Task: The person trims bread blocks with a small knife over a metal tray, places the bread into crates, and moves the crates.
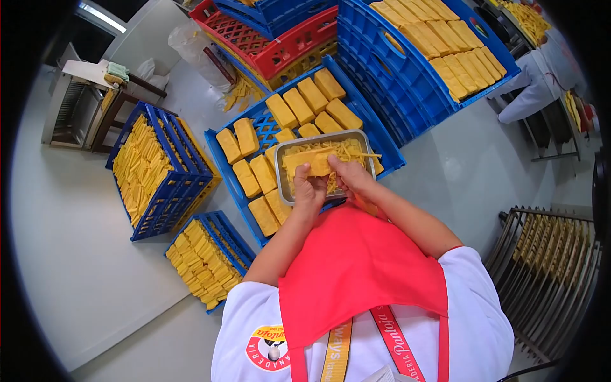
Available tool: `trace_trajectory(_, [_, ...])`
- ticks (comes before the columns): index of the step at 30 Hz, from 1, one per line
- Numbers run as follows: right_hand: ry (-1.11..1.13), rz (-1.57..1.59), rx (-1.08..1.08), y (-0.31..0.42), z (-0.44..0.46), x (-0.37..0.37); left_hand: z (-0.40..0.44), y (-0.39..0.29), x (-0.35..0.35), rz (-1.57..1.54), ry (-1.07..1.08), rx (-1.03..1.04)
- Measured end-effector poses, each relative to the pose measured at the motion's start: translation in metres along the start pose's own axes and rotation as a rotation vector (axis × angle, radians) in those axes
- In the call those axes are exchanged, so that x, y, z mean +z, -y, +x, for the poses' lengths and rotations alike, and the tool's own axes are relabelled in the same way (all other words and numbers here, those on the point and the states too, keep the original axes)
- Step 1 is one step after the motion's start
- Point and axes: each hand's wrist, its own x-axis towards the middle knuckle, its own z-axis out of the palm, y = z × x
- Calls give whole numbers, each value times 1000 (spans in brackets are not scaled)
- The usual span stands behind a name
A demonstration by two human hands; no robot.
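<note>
Both hands meet over a rectangular metal pan (282,183) that holds thin yellow strips and scraps. Between them is a flat yellow bread piece (318,164), gripped from the left by my left hand (309,190), thumb raised against it. My right hand (352,176) closes on its right side, the thumb pressed on top. A thin yellow strip (363,155) juts out to the right past the pan's rim. The fingers' undersides are hidden. The pan rests over a blue crate (380,137) of yellow loaves (296,106).
Blue crates (184,146) packed with yellow sticks stand at the left, another (245,245) nearer me. A tall blue crate (407,83) of loaves rises at upper right, beside a red crate (261,57). A metal rack (541,267) stands right; a person's white-clothed leg (528,83) shows behind.
</note>
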Motion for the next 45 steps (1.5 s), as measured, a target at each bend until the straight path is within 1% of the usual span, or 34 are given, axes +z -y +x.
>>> trace_trajectory(1, [0,0,0,-2,2,-2,3,0,-4,0,0,-1])
trace_trajectory(3, [-21,96,78,-4,7,-5,9,-6,-9,152,-98,24])
trace_trajectory(4, [-21,94,77,-2,8,-8,9,-8,-10,151,-98,26])
trace_trajectory(6, [-193,-339,-100,5,8,-14,8,-11,-7,270,-309,51])
trace_trajectory(7, [-193,-338,-99,7,5,-15,3,-14,3,272,-309,51])
trace_trajectory(9, [-303,-685,-307,10,0,-15,-7,-15,19,394,-329,53])
trace_trajectory(13, [-275,-727,-284,15,0,-17,-10,-11,25,411,-351,79])
trace_trajectory(15, [-184,-794,-274,17,-2,-16,-10,-11,27,427,-376,95])
trace_trajectory(19, [-163,-745,-258,8,6,-10,-3,-9,22,419,-368,77])
trace_trajectory(21, [-58,-777,-218,8,8,-8,1,-9,20,480,-374,53])
trace_trajectory(22, [-59,-778,-217,8,7,-9,3,-10,21,478,-374,53])
trace_trajectory(24, [-9,-742,-175,11,4,-12,5,-17,22,541,-454,-50])
trace_trajectory(25, [-6,-744,-175,13,1,-15,8,-24,19,538,-457,-49])
trace_trajectory(27, [-116,-746,-302,19,-6,-25,13,-39,17,289,-178,-351])
trace_trajectory(28, [-115,-748,-303,20,-8,-29,10,-43,26,332,-258,-419])
trace_trajectory(29, [-130,-802,-389,22,-9,-33,13,-48,20,331,-258,-417])
trace_trajectory(30, [-146,-854,-475,23,-9,-35,17,-58,13,312,-116,-571])
trace_trajectory(31, [-146,-854,-476,24,-8,-36,20,-62,7,291,30,-722])
trace_trajectory(32, [-141,-862,-510,26,-8,-36,23,-61,3,292,30,-722])
trace_trajectory(34, [-136,-868,-544,28,-8,-34,22,-57,6,285,-48,-734])
trace_trajectory(36, [-162,-923,-587,30,-9,-30,22,-57,9,304,-43,-742])
trace_trajectory(39, [-152,-887,-615,27,-5,-29,16,-55,19,322,-49,-744])
trace_trajectory(44, [-60,-824,-591,19,1,-29,11,-53,25,263,-46,-784])
trace_trajectory(45, [-35,-794,-583,19,-1,-28,14,-52,18,205,-2,-809])
